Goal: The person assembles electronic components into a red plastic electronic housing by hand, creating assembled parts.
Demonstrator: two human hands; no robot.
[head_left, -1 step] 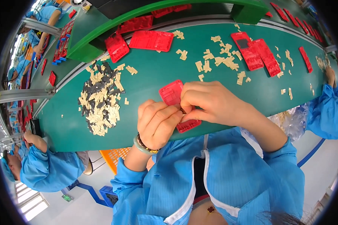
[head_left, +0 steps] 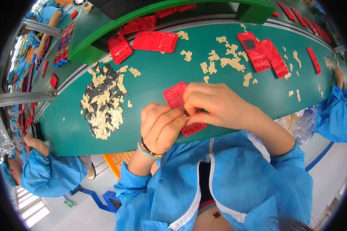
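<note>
A red plastic shell (head_left: 174, 95) lies on the green bench in front of me, its middle covered by my hands. My left hand (head_left: 162, 125) is closed, fingertips bunched over the shell's middle. Against them my right hand (head_left: 212, 104) pinches with thumb and forefinger. Between the fingertips a small dark bit shows, too hidden to name. The shell's near end (head_left: 193, 129) sticks out below the fingers. To the left is a heap of cream and dark grey small flat pieces (head_left: 104, 100); more cream pieces (head_left: 233, 63) are scattered beyond my right hand.
Red shells lie at the back left (head_left: 155, 41) and back right (head_left: 273, 59). A green raised frame (head_left: 162, 9) runs along the far side. An orange basket (head_left: 117, 161) is below the bench edge. Co-workers in blue sit left (head_left: 52, 169) and right (head_left: 332, 113).
My right hand has shifted very slightly to the left. Otherwise the two frames look the same.
</note>
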